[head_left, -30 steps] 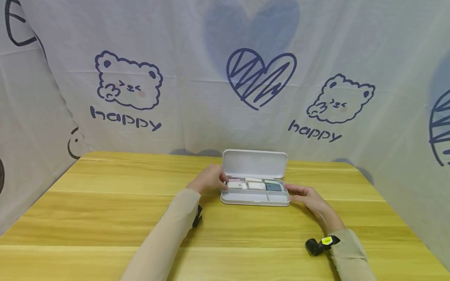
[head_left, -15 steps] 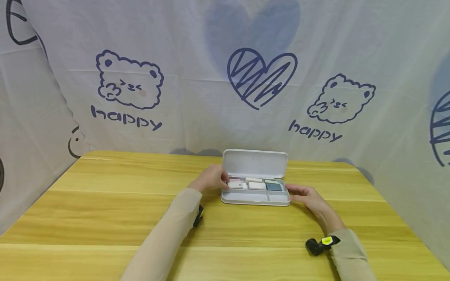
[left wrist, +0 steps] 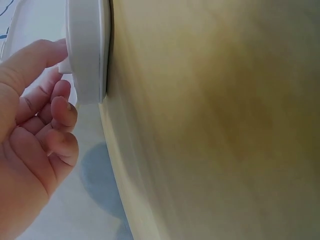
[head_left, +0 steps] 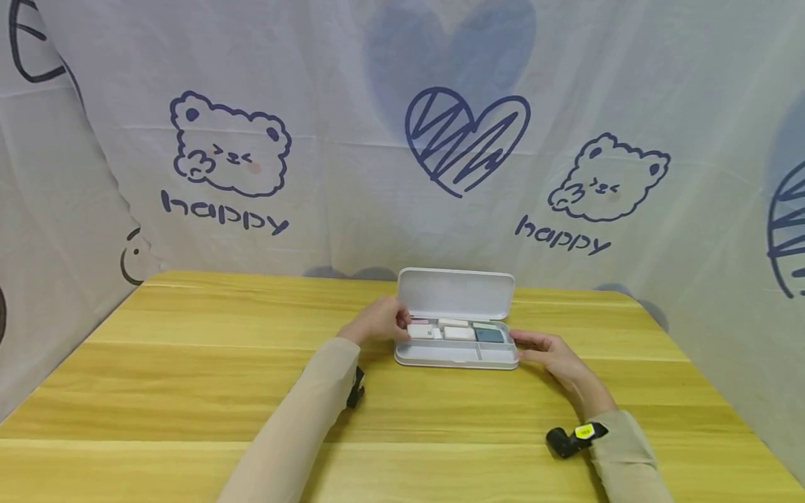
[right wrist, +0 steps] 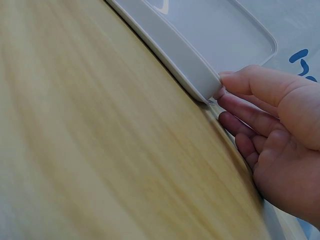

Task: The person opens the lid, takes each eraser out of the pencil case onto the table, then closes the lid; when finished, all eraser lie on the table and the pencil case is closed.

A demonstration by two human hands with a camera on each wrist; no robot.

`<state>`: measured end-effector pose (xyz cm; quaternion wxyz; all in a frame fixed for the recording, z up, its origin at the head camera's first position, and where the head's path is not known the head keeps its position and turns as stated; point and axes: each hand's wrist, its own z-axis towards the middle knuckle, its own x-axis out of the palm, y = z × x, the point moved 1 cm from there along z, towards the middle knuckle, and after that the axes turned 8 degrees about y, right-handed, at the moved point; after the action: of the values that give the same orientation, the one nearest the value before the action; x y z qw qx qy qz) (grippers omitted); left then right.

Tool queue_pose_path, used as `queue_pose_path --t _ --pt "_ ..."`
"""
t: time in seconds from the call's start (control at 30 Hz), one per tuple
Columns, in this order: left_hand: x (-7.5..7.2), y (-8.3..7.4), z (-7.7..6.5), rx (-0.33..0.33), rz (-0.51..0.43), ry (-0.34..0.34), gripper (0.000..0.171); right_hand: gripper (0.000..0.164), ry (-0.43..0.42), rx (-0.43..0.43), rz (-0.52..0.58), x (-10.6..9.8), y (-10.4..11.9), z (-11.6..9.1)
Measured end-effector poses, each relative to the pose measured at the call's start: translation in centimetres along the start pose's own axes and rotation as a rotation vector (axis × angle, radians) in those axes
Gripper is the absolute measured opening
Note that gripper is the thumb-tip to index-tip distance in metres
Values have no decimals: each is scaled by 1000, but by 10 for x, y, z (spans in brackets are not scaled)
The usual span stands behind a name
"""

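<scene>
1. I have a yellow wood-grain surface [head_left: 189, 391] in view, with pale cloth [head_left: 339, 209] behind and beside it, printed with hearts [head_left: 468, 140] and bear faces [head_left: 229, 150].
2. I can read "happy" [head_left: 224, 213] twice in dark blue, under the bears; the yellow tag [head_left: 585, 430] by the right wrist is too small for me to read.
3. The white case [head_left: 440, 353] sits toward the surface's far edge, lid [head_left: 455, 293] raised, blocks [head_left: 490, 335] in its rear compartment.
4. I see the left hand [head_left: 376, 319] at the case's left end, outer fingers curled; its grip pinches a white block [head_left: 420, 331] between thumb and forefinger.
5. The right hand [head_left: 557, 356] pinches the case's right end, thumb on the rim.
</scene>
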<state>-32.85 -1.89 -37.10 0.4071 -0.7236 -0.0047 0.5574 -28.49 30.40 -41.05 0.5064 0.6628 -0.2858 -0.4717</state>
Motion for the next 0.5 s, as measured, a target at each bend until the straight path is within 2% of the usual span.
queue_pose_path --t 0.23,0.5 --pt "0 1 1 20 -45 -17 19 51 -3 4 -5 0 0 0" --pt "1 -1 3 82 -128 -52 20 52 -19 20 -6 0 -3 2"
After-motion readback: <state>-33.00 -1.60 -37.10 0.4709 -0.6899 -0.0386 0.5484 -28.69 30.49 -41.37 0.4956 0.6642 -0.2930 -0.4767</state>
